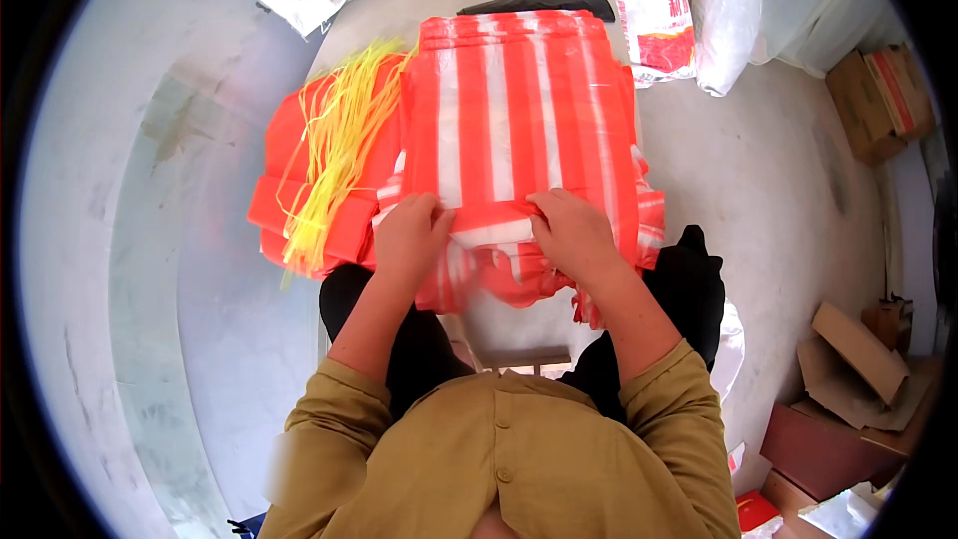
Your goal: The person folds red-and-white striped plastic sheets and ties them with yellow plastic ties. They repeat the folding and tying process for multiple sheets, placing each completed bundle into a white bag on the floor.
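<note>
A stack of red-and-white striped plastic bags (519, 110) lies on the surface in front of me, its near end crumpled and hanging over my lap. My left hand (411, 238) and my right hand (573, 232) are at the near end of the stack, one at each side. Fingers and thumbs of both are closed on the edge of the top striped bag, which is turned or folded across between them. Left of the stack, a bundle of thin yellow plastic ties (344, 140) rests on folded red plastic bags (284, 135).
Beyond the stack lies a black plastic bag (539, 4) on the pale work surface (389, 15). White printed sacks (649, 0) line the far side. Cardboard boxes (873, 105) stand at the far right; opened cartons (848, 379) are piled at the lower right.
</note>
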{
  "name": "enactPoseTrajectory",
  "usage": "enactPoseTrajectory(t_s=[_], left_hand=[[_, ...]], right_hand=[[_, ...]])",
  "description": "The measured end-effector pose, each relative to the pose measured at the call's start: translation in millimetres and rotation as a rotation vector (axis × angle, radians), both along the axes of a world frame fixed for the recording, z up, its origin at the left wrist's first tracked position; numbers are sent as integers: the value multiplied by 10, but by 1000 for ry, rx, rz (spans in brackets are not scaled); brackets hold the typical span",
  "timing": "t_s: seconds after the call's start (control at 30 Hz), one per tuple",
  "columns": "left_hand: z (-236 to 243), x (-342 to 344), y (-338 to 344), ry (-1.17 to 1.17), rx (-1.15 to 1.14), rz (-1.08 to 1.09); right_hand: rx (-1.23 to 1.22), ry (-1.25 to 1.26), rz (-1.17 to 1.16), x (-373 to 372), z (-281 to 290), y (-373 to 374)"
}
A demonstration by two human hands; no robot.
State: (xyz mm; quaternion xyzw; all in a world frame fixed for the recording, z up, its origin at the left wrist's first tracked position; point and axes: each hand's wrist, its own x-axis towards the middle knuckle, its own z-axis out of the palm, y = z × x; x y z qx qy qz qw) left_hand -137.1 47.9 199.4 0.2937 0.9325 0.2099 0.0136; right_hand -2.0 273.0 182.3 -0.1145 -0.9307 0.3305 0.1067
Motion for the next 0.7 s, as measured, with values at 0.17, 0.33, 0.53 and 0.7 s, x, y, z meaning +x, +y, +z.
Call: enactPoseTrajectory(t_s=[0.17,0.33,0.53,0.7], left_hand=[[-85,225,175,275,87,-261],[-219,411,351,293,218,-643],[-254,389,381,252,192,-655],[-247,398,364,209,163,-644]], right_hand=[[126,25,20,-16,-113,33],[179,-36,27,-14,-12,29],[191,171,157,200,10,240],[411,233,338,373,-77,183]])
